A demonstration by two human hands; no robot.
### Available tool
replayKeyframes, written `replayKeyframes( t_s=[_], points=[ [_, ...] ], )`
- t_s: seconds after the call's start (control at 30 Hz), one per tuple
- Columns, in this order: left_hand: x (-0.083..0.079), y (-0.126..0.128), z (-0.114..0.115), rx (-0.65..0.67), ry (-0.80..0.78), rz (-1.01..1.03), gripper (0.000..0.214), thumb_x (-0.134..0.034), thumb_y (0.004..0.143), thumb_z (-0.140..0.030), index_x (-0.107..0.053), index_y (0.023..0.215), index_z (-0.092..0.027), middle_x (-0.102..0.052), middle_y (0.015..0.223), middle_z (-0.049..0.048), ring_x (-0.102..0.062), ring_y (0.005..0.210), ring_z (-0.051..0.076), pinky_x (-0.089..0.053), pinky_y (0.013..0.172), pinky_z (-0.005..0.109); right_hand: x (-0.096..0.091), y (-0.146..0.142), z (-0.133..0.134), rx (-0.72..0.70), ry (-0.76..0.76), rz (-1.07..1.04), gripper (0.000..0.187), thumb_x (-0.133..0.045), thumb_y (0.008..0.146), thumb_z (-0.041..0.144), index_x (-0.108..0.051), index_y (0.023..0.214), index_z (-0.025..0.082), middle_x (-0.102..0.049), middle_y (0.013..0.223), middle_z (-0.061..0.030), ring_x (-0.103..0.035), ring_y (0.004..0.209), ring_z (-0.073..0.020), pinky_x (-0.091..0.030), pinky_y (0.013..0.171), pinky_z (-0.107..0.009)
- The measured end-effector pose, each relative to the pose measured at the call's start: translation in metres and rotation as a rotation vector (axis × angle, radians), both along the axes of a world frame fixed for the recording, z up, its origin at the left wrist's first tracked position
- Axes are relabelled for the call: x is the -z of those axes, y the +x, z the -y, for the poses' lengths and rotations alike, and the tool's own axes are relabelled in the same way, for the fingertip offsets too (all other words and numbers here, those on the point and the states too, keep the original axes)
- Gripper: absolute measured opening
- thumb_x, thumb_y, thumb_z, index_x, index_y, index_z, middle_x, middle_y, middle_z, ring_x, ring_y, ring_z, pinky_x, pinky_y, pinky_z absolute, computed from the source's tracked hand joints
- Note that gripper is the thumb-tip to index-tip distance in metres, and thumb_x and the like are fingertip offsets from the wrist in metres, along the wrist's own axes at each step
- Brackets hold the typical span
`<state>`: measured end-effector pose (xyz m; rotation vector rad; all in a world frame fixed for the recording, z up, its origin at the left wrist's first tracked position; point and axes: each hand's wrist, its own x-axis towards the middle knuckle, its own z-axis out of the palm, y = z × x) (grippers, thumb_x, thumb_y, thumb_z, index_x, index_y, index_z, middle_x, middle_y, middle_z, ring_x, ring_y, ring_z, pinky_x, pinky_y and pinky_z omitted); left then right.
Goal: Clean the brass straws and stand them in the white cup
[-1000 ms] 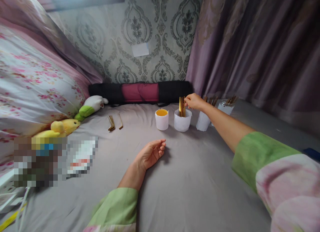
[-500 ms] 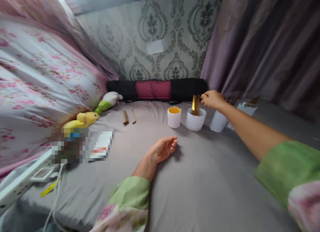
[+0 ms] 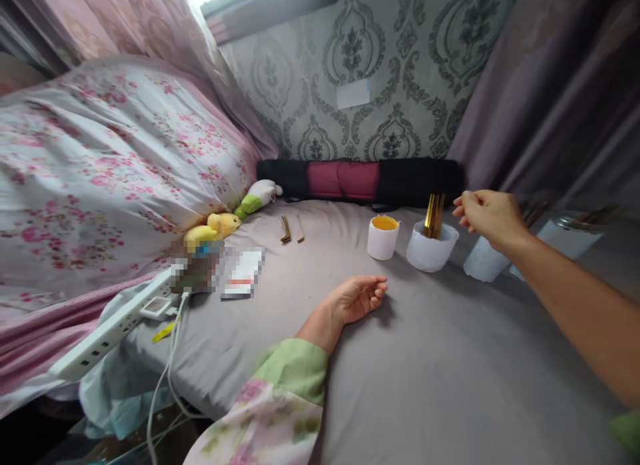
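My left hand rests palm-sideways on the grey sheet, its fingers loosely curled and holding nothing. Up on the right, my right hand has its fingers pinched together; whatever they may hold cannot be made out. Just left of those fingers, a bundle of shiny gold sticks stands upright in a wide white cup. Beside that cup is a smaller white cup with a yellow-orange inside. Behind my right wrist, a tilted-looking white container and a jar hold thin sticks, partly hidden by my arm.
A few bent gold pieces and one thin gold piece lie on the sheet. Plush toys, a blurred packet and a white power strip with cables are at the left. A black-and-maroon roll lines the wall.
The view has turned left, so everything appears farther right. My right hand remains near the gold sticks, slightly farther from them. My left hand stays resting on the sheet.
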<state>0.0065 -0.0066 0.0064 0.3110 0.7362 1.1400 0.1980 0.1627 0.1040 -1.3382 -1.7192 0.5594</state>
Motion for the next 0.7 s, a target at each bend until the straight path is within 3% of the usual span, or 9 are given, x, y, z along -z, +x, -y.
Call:
replayKeyframes(
  t_s=[0.33, 0.5, 0.7],
  points=[
    [-0.001, 0.000, 0.001, -0.006, 0.010, -0.013, 0.010, -0.049, 0.077, -0.008, -0.058, 0.080, -0.007, -0.056, 0.066, 0.0043, -0.049, 0.051, 0.005, -0.038, 0.046, 0.014, 0.011, -0.022, 0.062, -0.160, -0.121, -0.190, 0.022, -0.042, 0.085, 0.028, -0.056, 0.077, 0.013, -0.055, 0.064, -0.0033, -0.043, 0.042, -0.0040, -0.032, 0.035, -0.015],
    [0.001, -0.001, 0.000, 0.004, 0.016, 0.005, 0.010, -0.049, 0.078, -0.008, -0.059, 0.080, -0.007, -0.057, 0.066, 0.0044, -0.050, 0.052, 0.005, -0.038, 0.045, 0.014, 0.029, -0.037, 0.077, -0.230, -0.210, -0.224, 0.027, -0.046, 0.083, 0.038, -0.056, 0.075, 0.014, -0.054, 0.061, -0.0019, -0.043, 0.039, -0.0049, -0.032, 0.032, -0.015],
    [0.005, -0.003, -0.001, 0.019, 0.026, 0.038, 0.010, -0.051, 0.077, -0.009, -0.059, 0.082, -0.007, -0.057, 0.066, 0.0041, -0.051, 0.053, 0.005, -0.039, 0.046, 0.014, 0.062, -0.051, 0.085, -0.286, -0.238, -0.100, 0.029, -0.041, 0.082, 0.039, -0.057, 0.075, 0.015, -0.056, 0.060, -0.0026, -0.046, 0.038, -0.0075, -0.032, 0.032, -0.018]
  ],
)
